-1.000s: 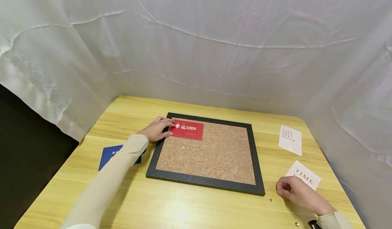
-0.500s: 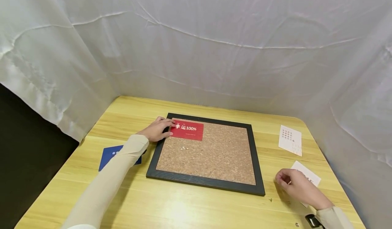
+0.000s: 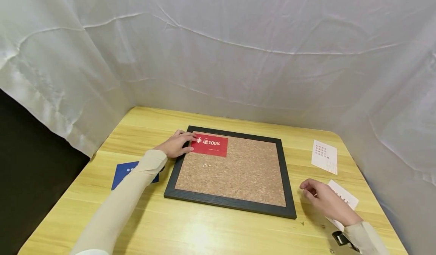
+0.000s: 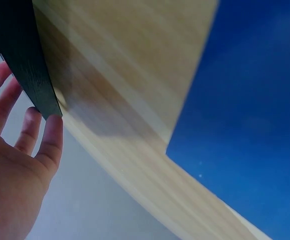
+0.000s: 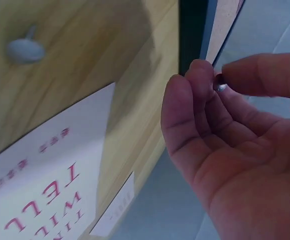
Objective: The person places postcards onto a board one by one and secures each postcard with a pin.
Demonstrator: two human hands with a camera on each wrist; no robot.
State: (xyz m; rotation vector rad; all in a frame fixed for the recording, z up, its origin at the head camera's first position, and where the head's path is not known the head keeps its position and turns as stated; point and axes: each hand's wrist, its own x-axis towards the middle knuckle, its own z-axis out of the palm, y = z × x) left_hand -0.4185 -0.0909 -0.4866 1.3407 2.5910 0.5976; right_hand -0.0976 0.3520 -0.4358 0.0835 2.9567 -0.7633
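Note:
A red card [image 3: 214, 149] with white lettering lies in the upper left corner of a black-framed corkboard [image 3: 245, 179]. My left hand [image 3: 175, 145] rests with extended fingers on the card's left edge. In the left wrist view, its fingertips reach around the dark frame [image 4: 22, 55]. My right hand [image 3: 325, 200] is above the table, right of the board, and pinches a small metal thumbtack [image 5: 219, 83] between thumb and forefinger. Below that hand lies a white card [image 5: 85, 135] with red print, partly hidden by it in the head view.
A blue card [image 3: 124, 171] lies left of the board, under my left forearm. Another white card [image 3: 324, 157] is at the back right. Loose thumbtacks [image 3: 302, 223] are scattered near the right front. Small shiny bits [image 3: 206, 165] sit on the cork. White curtains [image 3: 218, 58] surround the table.
My right hand has lifted from beside the printed white card and moved slightly left and away from me, toward the board. The left hand stays on the red card.

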